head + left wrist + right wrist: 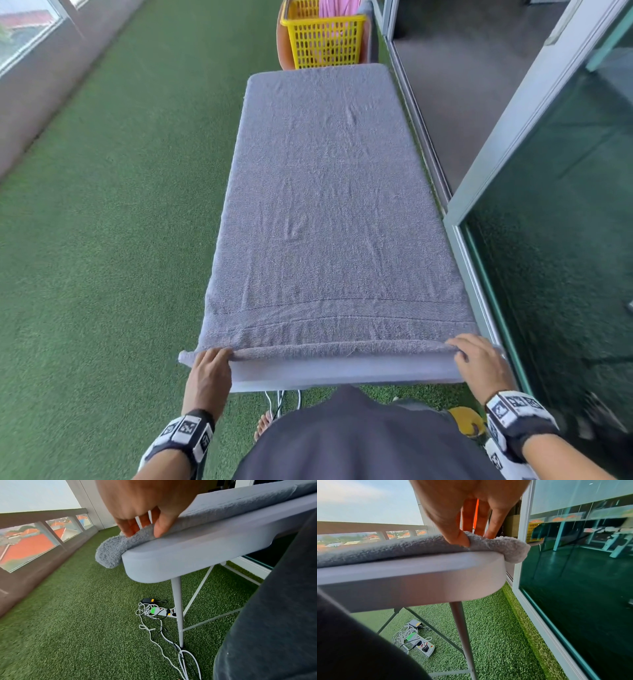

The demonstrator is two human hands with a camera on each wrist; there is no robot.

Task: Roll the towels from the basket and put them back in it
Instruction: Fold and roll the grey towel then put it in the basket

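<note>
A grey towel lies flat along the whole top of a narrow grey table. My left hand pinches the towel's near left corner, thumb in front and fingers on top. My right hand pinches the near right corner in the same way. Both corners curl slightly over the table's near edge. A yellow basket stands beyond the table's far end with a pink towel sticking out of it.
Green artificial turf covers the floor to the left. A glass sliding door and its frame run close along the table's right side. A power strip with tangled cables lies under the table by its leg.
</note>
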